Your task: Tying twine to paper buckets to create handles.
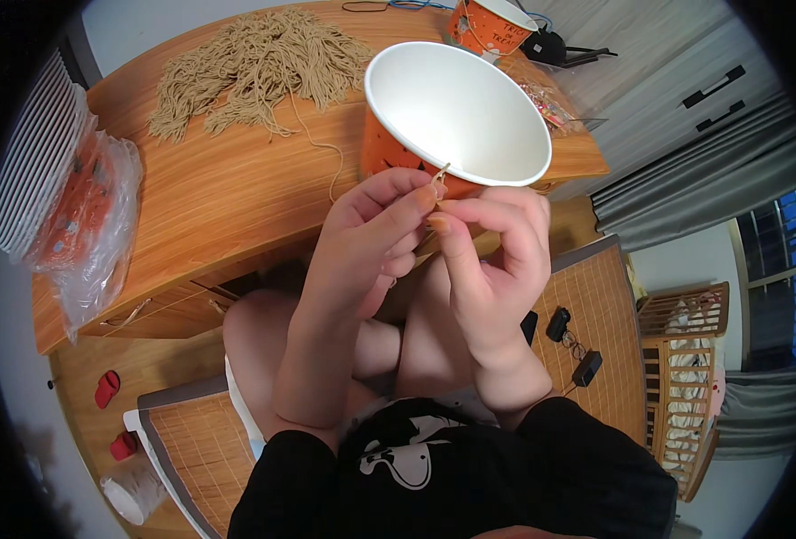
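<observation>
Both hands are raised over my lap, close in front of a large orange paper bucket point(384, 144) with a white inside, tilted toward me. Between thumb and fingertips my left hand point(362, 229) pinches a tan cord point(443, 172), whose short end sticks up at the bucket's rim. My right hand point(501, 247) is just beside it, thumb and forefinger closed on the cord lower down. The fingers hide most of the cord there. A heap of matching tan cords point(254, 72) lies at the back of the wooden desk point(218, 193).
Nested orange buckets point(65, 198) in clear plastic stand at the desk's left end. A smaller orange bucket point(488, 31) and small packaged items point(546, 106) are at the back right. One loose strand point(330, 148) trails from the heap. A wooden crib point(681, 386) is at right.
</observation>
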Action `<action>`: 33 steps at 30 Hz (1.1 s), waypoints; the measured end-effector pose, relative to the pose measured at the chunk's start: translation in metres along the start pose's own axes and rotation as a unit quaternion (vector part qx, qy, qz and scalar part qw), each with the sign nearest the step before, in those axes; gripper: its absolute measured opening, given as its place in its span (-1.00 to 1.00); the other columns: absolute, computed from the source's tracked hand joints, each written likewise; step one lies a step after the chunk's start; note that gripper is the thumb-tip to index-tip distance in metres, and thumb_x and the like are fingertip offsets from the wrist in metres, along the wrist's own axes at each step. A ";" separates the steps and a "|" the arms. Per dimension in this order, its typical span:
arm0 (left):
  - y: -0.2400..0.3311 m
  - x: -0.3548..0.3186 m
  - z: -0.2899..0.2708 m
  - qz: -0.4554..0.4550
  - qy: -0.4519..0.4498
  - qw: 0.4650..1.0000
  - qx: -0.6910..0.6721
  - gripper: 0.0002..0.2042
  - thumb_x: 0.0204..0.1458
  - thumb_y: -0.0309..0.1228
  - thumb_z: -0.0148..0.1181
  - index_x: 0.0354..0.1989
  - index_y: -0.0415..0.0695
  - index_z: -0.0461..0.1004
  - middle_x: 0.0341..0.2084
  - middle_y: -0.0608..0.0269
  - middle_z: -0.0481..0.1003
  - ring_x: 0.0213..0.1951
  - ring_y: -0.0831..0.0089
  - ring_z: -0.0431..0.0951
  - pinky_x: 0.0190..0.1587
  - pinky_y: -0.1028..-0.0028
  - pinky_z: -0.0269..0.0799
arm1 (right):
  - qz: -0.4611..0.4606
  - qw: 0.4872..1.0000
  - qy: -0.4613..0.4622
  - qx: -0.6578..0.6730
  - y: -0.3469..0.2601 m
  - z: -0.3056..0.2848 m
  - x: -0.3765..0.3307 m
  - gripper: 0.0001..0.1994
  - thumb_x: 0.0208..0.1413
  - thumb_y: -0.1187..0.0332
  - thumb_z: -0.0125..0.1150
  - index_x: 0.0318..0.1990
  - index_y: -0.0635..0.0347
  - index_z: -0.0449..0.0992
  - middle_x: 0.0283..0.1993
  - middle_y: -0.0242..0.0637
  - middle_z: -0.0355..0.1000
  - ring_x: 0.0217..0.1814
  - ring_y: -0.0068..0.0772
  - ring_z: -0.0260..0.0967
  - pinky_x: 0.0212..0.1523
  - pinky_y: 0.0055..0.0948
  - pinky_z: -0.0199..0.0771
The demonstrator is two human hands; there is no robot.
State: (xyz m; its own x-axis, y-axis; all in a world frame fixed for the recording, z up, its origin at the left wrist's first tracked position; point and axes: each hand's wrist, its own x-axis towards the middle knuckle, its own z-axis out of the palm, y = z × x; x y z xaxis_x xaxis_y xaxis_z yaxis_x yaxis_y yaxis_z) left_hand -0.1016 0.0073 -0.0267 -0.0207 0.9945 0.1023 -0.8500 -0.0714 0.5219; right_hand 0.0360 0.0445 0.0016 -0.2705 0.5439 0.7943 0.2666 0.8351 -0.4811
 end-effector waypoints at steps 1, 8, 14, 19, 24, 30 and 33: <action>-0.001 0.000 0.001 -0.004 0.012 1.000 -0.005 -0.86 0.22 -0.46 0.22 -0.09 -0.19 0.51 -0.44 0.50 0.48 -0.60 0.90 0.20 -0.65 0.75 -0.06 | -0.059 0.996 0.008 -0.072 0.000 -0.001 0.002 -0.83 -0.09 0.41 0.51 -0.31 0.03 0.66 -0.31 -0.46 0.41 -0.18 -0.36 0.27 -0.14 -0.43 0.23; -0.010 -0.002 0.013 0.208 0.028 0.966 0.150 -0.91 0.26 -0.52 0.15 -0.12 -0.21 0.46 -0.41 0.46 0.51 -0.49 0.87 0.30 -0.47 0.79 0.18 | -0.125 0.973 -0.003 -0.194 -0.009 -0.010 0.023 -0.86 -0.09 0.31 0.50 -0.36 -0.09 0.65 -0.33 -0.53 0.38 -0.14 -0.38 0.22 -0.09 -0.41 0.10; -0.020 0.001 0.023 0.318 0.088 0.915 0.231 -0.94 0.27 -0.59 0.09 -0.14 -0.21 0.44 -0.48 0.54 0.40 -0.41 0.86 0.34 -0.33 0.79 0.27 | -0.172 0.963 -0.075 -0.192 -0.012 -0.016 0.054 -0.90 -0.04 0.29 0.45 -0.36 -0.08 0.64 -0.31 -0.53 0.39 -0.07 -0.33 0.22 -0.01 -0.33 0.08; -0.020 0.001 0.014 0.337 0.089 0.894 0.282 -0.91 0.25 -0.60 0.09 -0.13 -0.18 0.42 -0.50 0.58 0.35 -0.47 0.89 0.22 -0.43 0.77 0.10 | -0.160 0.954 -0.163 -0.193 -0.024 -0.017 0.076 -0.91 -0.05 0.40 0.42 -0.37 0.11 0.63 -0.30 -0.40 0.44 -0.05 -0.27 0.24 0.02 -0.36 0.23; -0.015 -0.004 0.017 0.310 0.087 0.912 0.255 -0.92 0.25 -0.61 0.08 -0.14 -0.17 0.42 -0.50 0.58 0.38 -0.48 0.89 0.23 -0.43 0.77 0.10 | -0.138 0.949 -0.221 -0.176 -0.022 -0.017 0.081 -0.90 -0.04 0.40 0.43 -0.35 0.13 0.63 -0.26 -0.40 0.50 -0.01 -0.28 0.29 0.06 -0.37 0.26; -0.013 -0.004 0.019 0.287 0.079 0.930 0.216 -0.93 0.26 -0.60 0.07 -0.15 -0.18 0.42 -0.47 0.54 0.44 -0.47 0.89 0.25 -0.42 0.77 0.09 | -0.110 0.983 -0.135 -0.054 -0.013 -0.021 0.068 -0.87 -0.03 0.40 0.43 -0.29 0.06 0.63 -0.30 -0.52 0.56 -0.11 -0.34 0.33 -0.01 -0.37 0.19; -0.014 -0.003 0.014 0.288 0.075 0.930 0.218 -0.92 0.26 -0.60 0.07 -0.13 -0.19 0.41 -0.44 0.50 0.48 -0.45 0.89 0.28 -0.41 0.77 0.11 | -0.118 0.988 -0.086 -0.041 -0.011 -0.021 0.054 -0.78 -0.16 0.46 0.50 -0.30 0.05 0.63 -0.36 -0.54 0.55 -0.19 -0.43 0.38 -0.03 -0.42 0.19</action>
State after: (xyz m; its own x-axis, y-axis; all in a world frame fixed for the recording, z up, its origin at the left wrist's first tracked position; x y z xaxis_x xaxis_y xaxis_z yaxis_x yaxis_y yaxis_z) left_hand -0.0825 0.0044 -0.0221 -0.5066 0.7795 0.3684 -0.3826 -0.5862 0.7141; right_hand 0.0383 0.0631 0.0580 -0.4848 0.3460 0.8032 0.2492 0.9350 -0.2523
